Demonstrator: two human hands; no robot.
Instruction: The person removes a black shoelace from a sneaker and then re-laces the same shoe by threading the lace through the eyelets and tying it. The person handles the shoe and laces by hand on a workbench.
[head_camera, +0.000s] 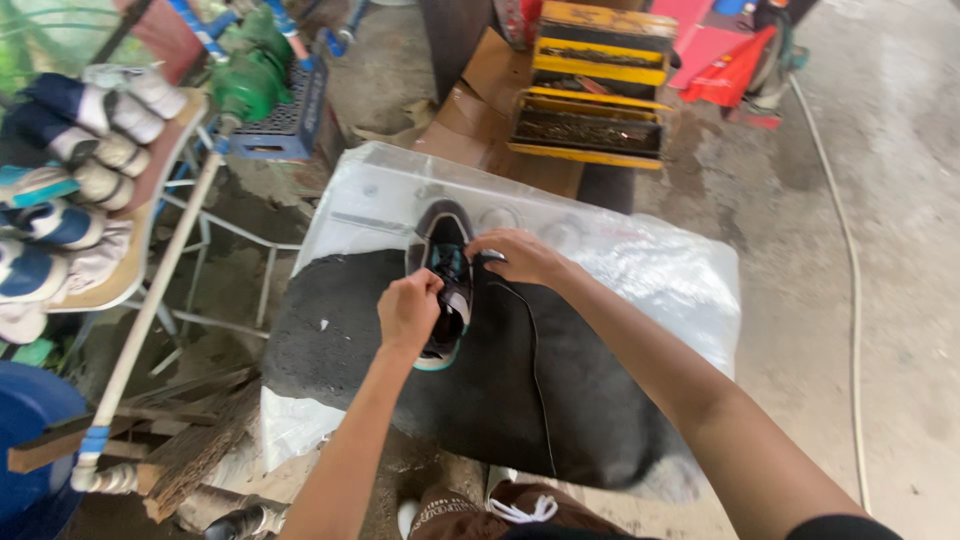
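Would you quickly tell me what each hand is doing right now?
Left hand: closed, gripping the dark shoe near its middle.
Right hand: fingers curled on the shoe's far end; firm grip cannot be told.

**Soft Daylight, Wide-Angle Bend at the Edges**

The scene is lit by even, diffuse daylight, brightest on the concrete floor (900, 200) at the right. Pale glare is thrown off the clear plastic sheet (640, 265). Only weak, soft shadows are cast. Straight lines are bowed near the frame edges, and slight softness is seen in the corners, especially on the stacked shoes (70, 170).
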